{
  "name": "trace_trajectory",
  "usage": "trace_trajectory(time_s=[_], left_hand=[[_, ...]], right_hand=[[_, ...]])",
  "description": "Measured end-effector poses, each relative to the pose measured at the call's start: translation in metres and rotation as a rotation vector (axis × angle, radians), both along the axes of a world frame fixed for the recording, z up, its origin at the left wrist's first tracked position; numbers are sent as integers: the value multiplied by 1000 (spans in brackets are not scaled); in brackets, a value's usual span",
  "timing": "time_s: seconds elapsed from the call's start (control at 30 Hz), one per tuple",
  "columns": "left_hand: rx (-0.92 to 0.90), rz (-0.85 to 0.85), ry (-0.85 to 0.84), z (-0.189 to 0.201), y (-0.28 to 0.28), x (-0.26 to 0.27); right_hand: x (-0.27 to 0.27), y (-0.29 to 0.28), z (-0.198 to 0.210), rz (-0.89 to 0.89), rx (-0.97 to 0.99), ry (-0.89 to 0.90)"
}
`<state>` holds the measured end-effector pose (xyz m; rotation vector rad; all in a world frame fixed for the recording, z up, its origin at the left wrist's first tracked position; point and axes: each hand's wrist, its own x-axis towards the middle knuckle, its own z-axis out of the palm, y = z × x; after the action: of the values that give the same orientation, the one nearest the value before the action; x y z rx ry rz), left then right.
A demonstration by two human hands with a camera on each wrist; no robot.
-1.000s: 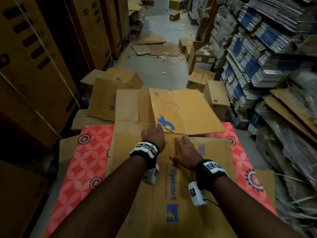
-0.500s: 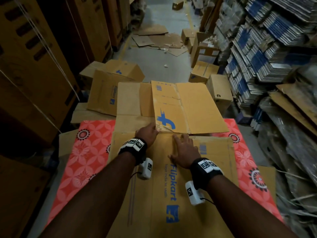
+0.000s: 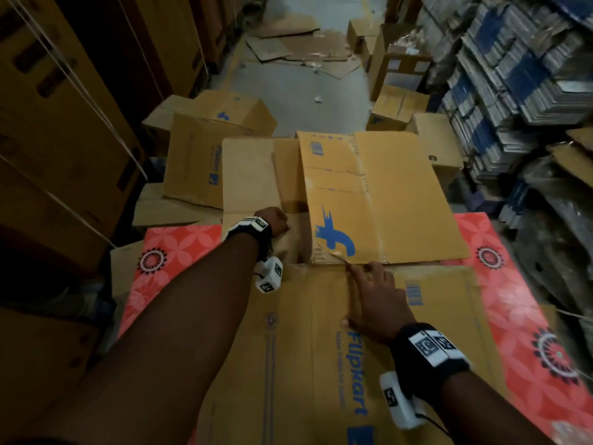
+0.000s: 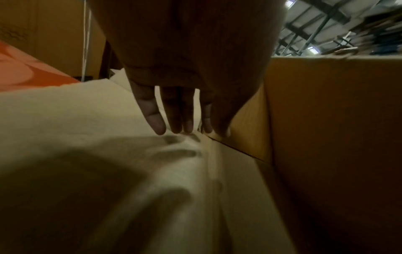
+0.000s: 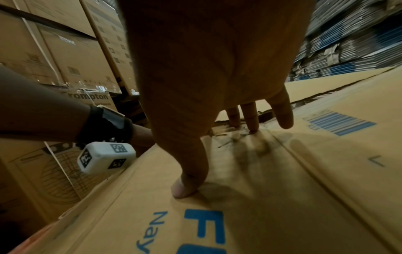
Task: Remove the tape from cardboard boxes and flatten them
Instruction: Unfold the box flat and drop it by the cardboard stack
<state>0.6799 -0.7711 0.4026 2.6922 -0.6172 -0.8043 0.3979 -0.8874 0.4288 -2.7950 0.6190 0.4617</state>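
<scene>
A large brown Flipkart box (image 3: 305, 348) lies flat on a red floral mat (image 3: 519, 316). Its far flaps are folded outward: a right flap with a blue logo (image 3: 385, 203) and a plain left flap (image 3: 250, 175). My left hand (image 3: 279, 221) reaches onto the left flap; in the left wrist view its straight fingertips (image 4: 182, 129) touch pale cardboard beside the raised flap edge (image 4: 250, 130). My right hand (image 3: 369, 284) presses flat on the box with fingers spread, the thumb (image 5: 185, 189) down. A lifted scrap of tape (image 3: 338, 255) sits at the seam just beyond its index finger.
Closed and half-open boxes (image 3: 199, 162) (image 3: 436, 146) crowd the far side of the mat. Tall strapped cartons (image 3: 48, 123) wall the left. Stacks of flattened cartons (image 3: 513, 91) line the right. Loose cardboard sheets (image 3: 298, 46) lie on the aisle floor beyond.
My left hand has moved forward and left onto the left flap. My right hand stays pressed on the box near the seam. The view has tipped closer to the box.
</scene>
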Motion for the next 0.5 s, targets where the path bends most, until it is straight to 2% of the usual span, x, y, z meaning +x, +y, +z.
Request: trace_trajectory(time_s=[0.17, 0.37, 0.4, 0.5], left_hand=[[-107, 55, 12, -20, -11, 35], [-352, 375, 114, -36, -24, 46], [-359, 390, 128, -38, -26, 45], [-263, 293, 68, -35, -29, 45]], right_hand=[[3, 5, -18, -16, 10, -10], [4, 8, -20, -24, 13, -20], [4, 8, -19, -23, 7, -22], [5, 13, -18, -24, -17, -33]])
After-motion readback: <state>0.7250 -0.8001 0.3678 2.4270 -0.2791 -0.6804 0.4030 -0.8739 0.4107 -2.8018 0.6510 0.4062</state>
